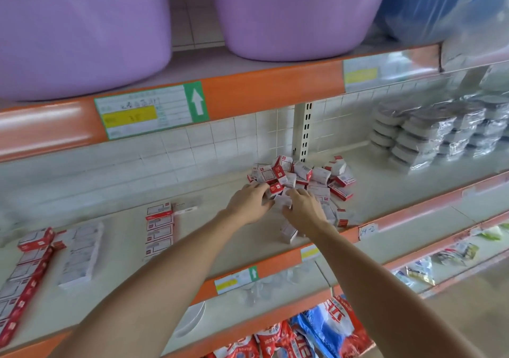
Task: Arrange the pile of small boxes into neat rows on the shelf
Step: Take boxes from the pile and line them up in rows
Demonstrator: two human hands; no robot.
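Both hands, left hand [249, 202] and right hand [303, 206], grip small red-and-white cardboard boxes at the loose pile [303, 177]; three short rows [159, 228] stand ready, most remains.

White tiled wall [220, 137] (small squares) behind orange-edged shelving [261, 87].

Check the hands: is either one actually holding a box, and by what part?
Both hands, left hand and right hand, have fingers curled on small boxes at the pile's near edge. Motion blur hides which box faces they grip.
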